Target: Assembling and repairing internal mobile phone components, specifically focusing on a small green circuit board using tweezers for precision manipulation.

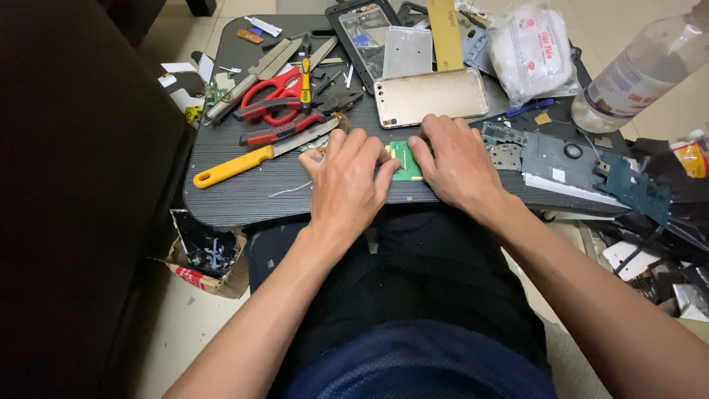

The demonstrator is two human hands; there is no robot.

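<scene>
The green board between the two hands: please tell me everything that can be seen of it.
The green board is a small flat circuit board, green with thin pale lines and a pale edge strip. It lies flat near the front edge of the dark table, just in front of the gold phone back. The left hand covers its left side and the right hand presses its right side, so only the middle part shows.

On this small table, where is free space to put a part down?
The table's front-left corner is bare, below the yellow-handled knife and left of the left hand. Behind both hands, tools, a gold phone back and circuit boards crowd the top; the right hand blocks the front edge.
</scene>
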